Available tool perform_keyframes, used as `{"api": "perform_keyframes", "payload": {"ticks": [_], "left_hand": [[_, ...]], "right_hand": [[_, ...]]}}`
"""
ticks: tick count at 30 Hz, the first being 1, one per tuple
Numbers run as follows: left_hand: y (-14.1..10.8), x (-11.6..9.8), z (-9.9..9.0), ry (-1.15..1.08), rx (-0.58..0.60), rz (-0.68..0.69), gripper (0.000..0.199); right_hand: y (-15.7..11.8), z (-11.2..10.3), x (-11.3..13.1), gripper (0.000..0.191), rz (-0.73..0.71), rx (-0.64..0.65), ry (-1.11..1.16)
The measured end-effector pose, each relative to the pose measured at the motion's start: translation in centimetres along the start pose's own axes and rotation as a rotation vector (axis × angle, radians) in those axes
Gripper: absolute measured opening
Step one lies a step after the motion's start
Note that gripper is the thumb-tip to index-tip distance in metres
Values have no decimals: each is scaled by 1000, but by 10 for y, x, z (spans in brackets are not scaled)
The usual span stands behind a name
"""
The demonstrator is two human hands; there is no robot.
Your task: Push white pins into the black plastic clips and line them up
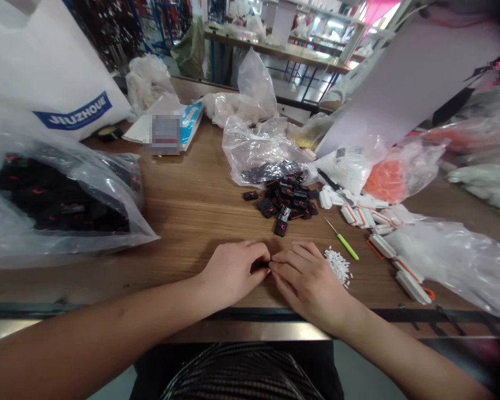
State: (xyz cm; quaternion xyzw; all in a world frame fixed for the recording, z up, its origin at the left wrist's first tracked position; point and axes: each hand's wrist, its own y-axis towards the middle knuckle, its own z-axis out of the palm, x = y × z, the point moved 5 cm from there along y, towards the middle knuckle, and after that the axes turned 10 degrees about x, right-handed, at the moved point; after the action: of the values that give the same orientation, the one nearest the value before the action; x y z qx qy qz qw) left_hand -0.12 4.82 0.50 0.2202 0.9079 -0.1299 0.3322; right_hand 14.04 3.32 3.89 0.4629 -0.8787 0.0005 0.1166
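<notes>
My left hand (pixel 233 272) is closed, thumb and fingers pinching a small black plastic part (pixel 260 266) that is mostly hidden. The fingertips of my right hand (pixel 306 278) meet it from the other side and press together at its end. Just beyond both hands lies a pile of black plastic parts (pixel 289 194) with red marks. Beside my right hand is a heap of tiny white pegs (pixel 337 266). A thin pointed tool with a green handle (pixel 347 246) rests behind that heap.
On the left, a clear bag (pixel 145 230) holds many black parts. White and orange cases (pixel 358 216) lie at the right beside a plastic bag (pixel 454 255). Further back are a bag of orange pieces (pixel 385 180), a booklet (pixel 191 119) and a large white sack (pixel 37 61).
</notes>
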Motion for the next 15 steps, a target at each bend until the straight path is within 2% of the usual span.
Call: {"api": "perform_keyframes", "payload": {"ticks": [2, 4, 6, 8, 10, 11, 13, 15], "left_hand": [[0, -1, -1, 10, 5, -10, 8], [0, -2, -1, 18, 15, -15, 8], [1, -2, -1, 27, 24, -18, 8], [1, -2, -1, 41, 22, -18, 9], [0, -2, 0, 47, 14, -12, 8], [0, -2, 0, 46, 13, -11, 9], [1, -1, 0, 44, 14, -13, 8], [1, -1, 1, 43, 22, -13, 7]], "right_hand": [[1, -1, 1, 18, 22, 42, -8], [0, -6, -8, 18, 58, 63, 36], [-9, -17, -33, 18, 143, -5, 101], [-26, -30, -70, 19, 325, -121, 86], [-46, -34, -108, 22, 531, -37, -2], [-54, -34, -122, 22, 581, 15, -19], [-64, -31, -139, 20, 585, 121, 31], [-67, -29, -143, 17, 551, 166, 106]]}}
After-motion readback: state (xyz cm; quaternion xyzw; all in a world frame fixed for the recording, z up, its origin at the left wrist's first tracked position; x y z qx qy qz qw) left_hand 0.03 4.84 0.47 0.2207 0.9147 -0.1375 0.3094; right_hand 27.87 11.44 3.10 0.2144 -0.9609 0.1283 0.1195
